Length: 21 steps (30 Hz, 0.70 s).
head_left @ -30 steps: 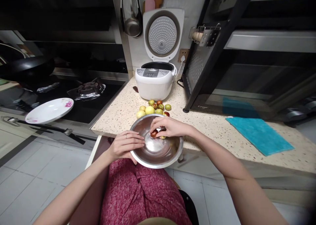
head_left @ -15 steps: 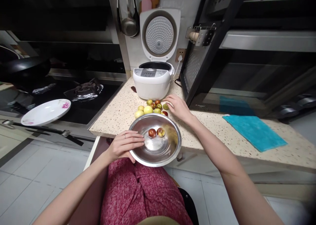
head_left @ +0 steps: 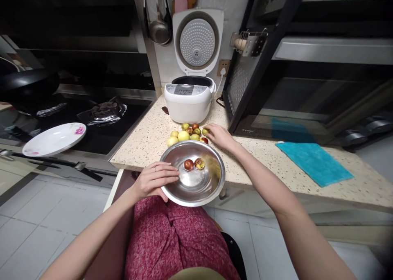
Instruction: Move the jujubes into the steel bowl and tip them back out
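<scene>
My left hand [head_left: 155,179] grips the left rim of a steel bowl [head_left: 211,190] held at the counter's front edge over my lap. Two small reddish-brown fruits [head_left: 193,164] lie inside the bowl. Behind the bowl, several small green, yellow and red fruits [head_left: 188,134] are heaped on the speckled counter. My right hand [head_left: 220,135] rests at the right end of that heap, fingers curled onto a green fruit [head_left: 205,131].
An open white rice cooker [head_left: 188,102] stands behind the fruit. A black rack with an oven [head_left: 245,87] is at the right. A teal cloth [head_left: 313,163] lies on the counter [head_left: 147,145]. A flowered white plate [head_left: 53,138] sits by the dark stove [head_left: 101,120] at the left.
My right hand let go of two fruits in the bowl, then moved back out to the heap on the counter. The left hand and bowl stayed put.
</scene>
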Tool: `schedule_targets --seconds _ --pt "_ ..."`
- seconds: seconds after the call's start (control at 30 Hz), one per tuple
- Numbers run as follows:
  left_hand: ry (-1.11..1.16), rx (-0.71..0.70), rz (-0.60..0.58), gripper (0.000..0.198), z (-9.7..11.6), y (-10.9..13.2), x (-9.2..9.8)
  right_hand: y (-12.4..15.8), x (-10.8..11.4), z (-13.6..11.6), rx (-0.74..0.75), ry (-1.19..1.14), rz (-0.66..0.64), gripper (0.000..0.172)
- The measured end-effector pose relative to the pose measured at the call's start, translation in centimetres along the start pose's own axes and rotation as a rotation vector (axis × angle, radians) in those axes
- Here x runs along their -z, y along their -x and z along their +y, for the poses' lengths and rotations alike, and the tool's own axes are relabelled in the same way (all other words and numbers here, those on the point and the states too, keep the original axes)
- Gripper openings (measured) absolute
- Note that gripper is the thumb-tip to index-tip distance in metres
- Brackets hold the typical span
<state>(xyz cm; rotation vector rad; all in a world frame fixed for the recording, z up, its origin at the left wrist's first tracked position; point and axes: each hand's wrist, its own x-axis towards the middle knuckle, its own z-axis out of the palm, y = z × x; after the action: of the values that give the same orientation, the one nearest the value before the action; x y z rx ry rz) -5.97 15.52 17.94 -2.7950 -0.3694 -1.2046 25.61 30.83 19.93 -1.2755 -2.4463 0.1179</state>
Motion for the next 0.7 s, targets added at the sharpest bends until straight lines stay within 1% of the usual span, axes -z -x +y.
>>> schedule_targets --seconds 0.2,0.27,0.33,0.43,0.53,0.63,0.7 --pt "-0.015 -0.007 -0.009 0.042 0.0 0.0 0.0 0.1 0.0 -0.4 -0.038 0.009 -0.013 0.020" --pt "-0.020 -0.007 -0.007 0.041 0.1 -0.1 0.0 0.1 0.1 -0.6 -0.041 -0.015 0.000 0.022" --pt "-0.019 -0.004 -0.001 0.041 0.1 -0.1 0.1 0.2 0.2 -0.8 -0.027 -0.066 0.055 0.026" --pt "-0.017 -0.005 -0.002 0.041 0.1 -0.1 0.1 0.3 0.8 -1.4 0.052 -0.200 0.160 0.032" --pt "-0.021 0.000 -0.007 0.042 0.1 -0.1 0.1 0.6 1.8 -2.7 0.181 -0.389 0.207 0.030" --pt "-0.020 0.006 -0.006 0.041 0.1 -0.2 0.2 1.0 2.5 -4.5 0.269 -0.569 0.199 0.027" --pt "-0.027 0.004 -0.007 0.041 0.2 -0.3 0.2 1.4 2.8 -5.5 0.300 -0.651 0.154 0.026"
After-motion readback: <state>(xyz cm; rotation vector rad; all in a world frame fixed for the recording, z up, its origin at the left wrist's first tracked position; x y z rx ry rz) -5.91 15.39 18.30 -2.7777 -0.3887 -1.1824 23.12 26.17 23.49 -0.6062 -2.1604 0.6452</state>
